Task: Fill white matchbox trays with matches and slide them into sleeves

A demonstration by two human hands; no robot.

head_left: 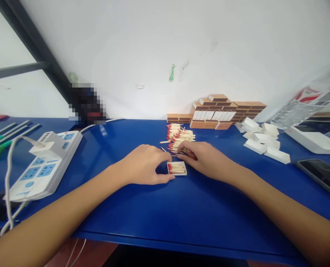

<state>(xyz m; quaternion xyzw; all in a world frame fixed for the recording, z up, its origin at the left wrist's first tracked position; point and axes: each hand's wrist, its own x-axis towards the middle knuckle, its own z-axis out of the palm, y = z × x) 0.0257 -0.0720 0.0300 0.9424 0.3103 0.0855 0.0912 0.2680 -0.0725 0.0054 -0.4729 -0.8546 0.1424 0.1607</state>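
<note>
Blue table (181,207); matches (178,135) red-tipped (brown bxs (226,109)).

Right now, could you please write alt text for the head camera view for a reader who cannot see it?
The left hand grips a small white tray of red-tipped matches on a blue table, while the right hand pinches matches beside a loose pile. Stacked brown matchboxes and white trays sit behind, a power strip at left.

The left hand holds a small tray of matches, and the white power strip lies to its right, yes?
No: the head view shows the white power strip on the left of the left hand, which does hold the small tray of matches.
</note>
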